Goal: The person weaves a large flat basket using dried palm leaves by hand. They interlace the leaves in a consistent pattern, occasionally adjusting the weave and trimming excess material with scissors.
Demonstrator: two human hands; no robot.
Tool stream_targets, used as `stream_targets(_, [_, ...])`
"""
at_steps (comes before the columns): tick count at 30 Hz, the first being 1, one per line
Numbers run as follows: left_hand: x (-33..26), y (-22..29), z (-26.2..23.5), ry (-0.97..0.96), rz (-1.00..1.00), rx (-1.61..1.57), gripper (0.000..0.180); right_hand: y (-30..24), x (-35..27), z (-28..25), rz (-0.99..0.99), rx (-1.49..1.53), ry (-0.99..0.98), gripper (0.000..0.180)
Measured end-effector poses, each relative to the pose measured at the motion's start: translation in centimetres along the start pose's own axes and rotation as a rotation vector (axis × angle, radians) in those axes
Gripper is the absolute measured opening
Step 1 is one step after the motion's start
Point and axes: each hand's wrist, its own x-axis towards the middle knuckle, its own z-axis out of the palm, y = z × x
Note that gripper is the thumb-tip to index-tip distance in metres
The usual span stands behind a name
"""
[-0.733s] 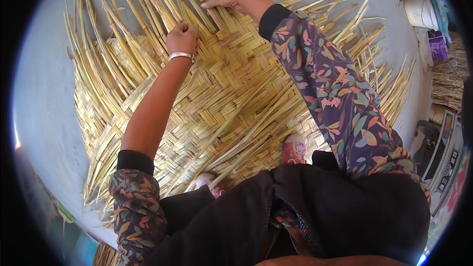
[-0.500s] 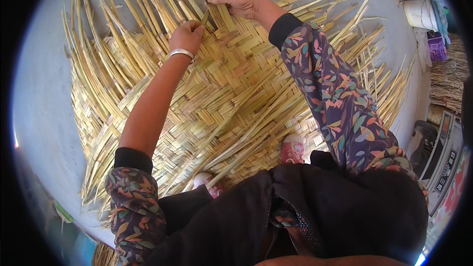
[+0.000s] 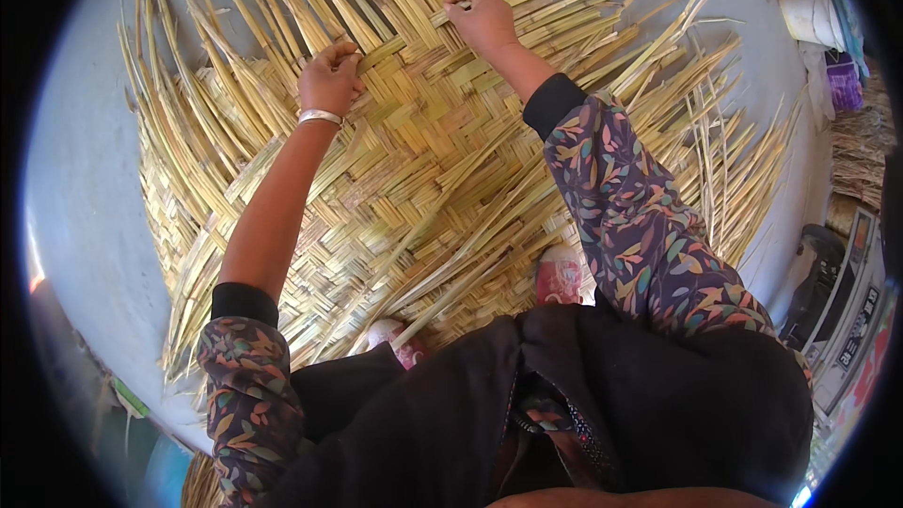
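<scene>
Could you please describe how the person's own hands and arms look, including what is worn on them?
The left hand and right hand are without gloves. A silver-coloured bangle circles the left wrist. The dark sleeves carry a leaf print in orange, green and pale tones, with plain black cuffs; the left one ends nearer the elbow.

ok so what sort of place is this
Probably a home workspace or small workshop: a large, part-woven mat covers much of a smooth grey floor, with a white bucket-like container and brown, straw-like bundles along the right side.
</scene>
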Motion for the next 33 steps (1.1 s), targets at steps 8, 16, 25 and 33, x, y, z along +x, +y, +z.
stream_targets(8, [-1.0, -0.1, -0.7, -0.042, 0.197, 0.302, 0.021, 0.3, -0.1, -0.6, -0.036, -0.008, -0.085, 0.017])
stream_targets(16, [1.2, 4.2, 5.7, -0.01, 0.73, 0.447, 0.024, 4.4, 1.3, -2.6, 0.31, 1.125, -0.155, 0.018])
stream_targets(25, [3.3, 9.3, 9.6, -0.212, 0.267, 0.502, 0.036, 2.0, 3.3, -5.1, 0.504, 1.321, -0.224, 0.031])
stream_targets(33, [3.5, 8.5, 10.1, 0.099, 0.194, 0.404, 0.032, -1.4, 7.4, -2.3, 0.445, 0.542, -0.427, 0.057])
